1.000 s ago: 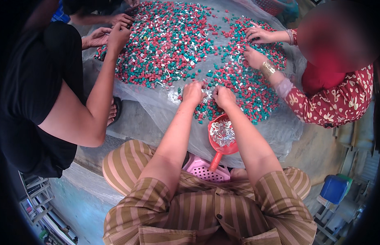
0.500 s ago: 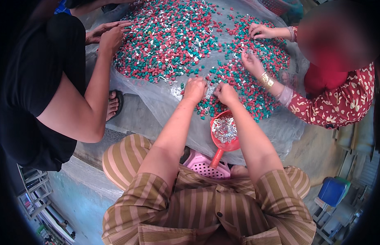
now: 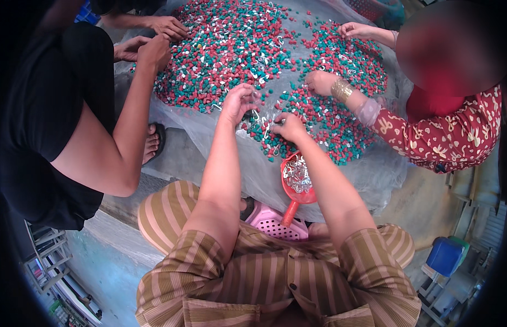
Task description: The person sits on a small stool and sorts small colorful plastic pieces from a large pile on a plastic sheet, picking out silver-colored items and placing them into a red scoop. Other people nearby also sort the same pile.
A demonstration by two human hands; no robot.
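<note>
clear sheet [image 3: 259, 177], mixed red-green pieces [image 3: 221, 60]; i see left hand [image 3: 238, 103] moved outward, loosely curled, right hand [image 3: 290, 128] bunched, can't tell contents; reach now split.

The pieces [image 3: 215, 65] are small, chunky and mostly red and green, with white ones mixed in. They lie loose in a broad spread at far left and a narrower one at right, a thin band between. Pale hooks are strewn among them, some near the middle. More hooks [image 3: 297, 177] lie jumbled in the red scoop [image 3: 305, 197], just nearer than the pieces, its handle pointing near.
</note>
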